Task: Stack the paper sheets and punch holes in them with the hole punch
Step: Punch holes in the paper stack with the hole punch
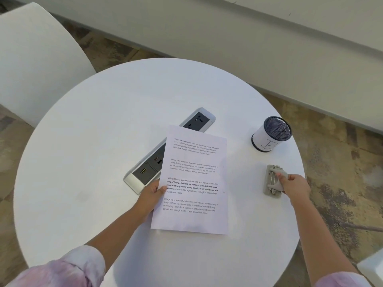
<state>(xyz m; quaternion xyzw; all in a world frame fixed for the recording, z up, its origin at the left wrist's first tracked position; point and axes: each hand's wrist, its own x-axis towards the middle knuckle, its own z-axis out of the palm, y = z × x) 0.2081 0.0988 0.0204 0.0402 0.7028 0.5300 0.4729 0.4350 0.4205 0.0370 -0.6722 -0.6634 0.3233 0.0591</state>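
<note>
White paper sheets (192, 183) with printed paragraphs lie as one pile in the middle of the round white table (83, 162). My left hand (151, 195) pinches their left edge, thumb on top. Two small punched holes show near the right margin. A grey metal hole punch (273, 181) rests on the table to the right of the sheets. My right hand (294, 183) grips its lever from the right side.
A grey power socket strip (151, 160) is set into the table, partly under the sheets. A mesh pen cup (271, 133) wrapped in paper stands at the back right. A white chair (35, 54) is at the far left, a wall ledge behind.
</note>
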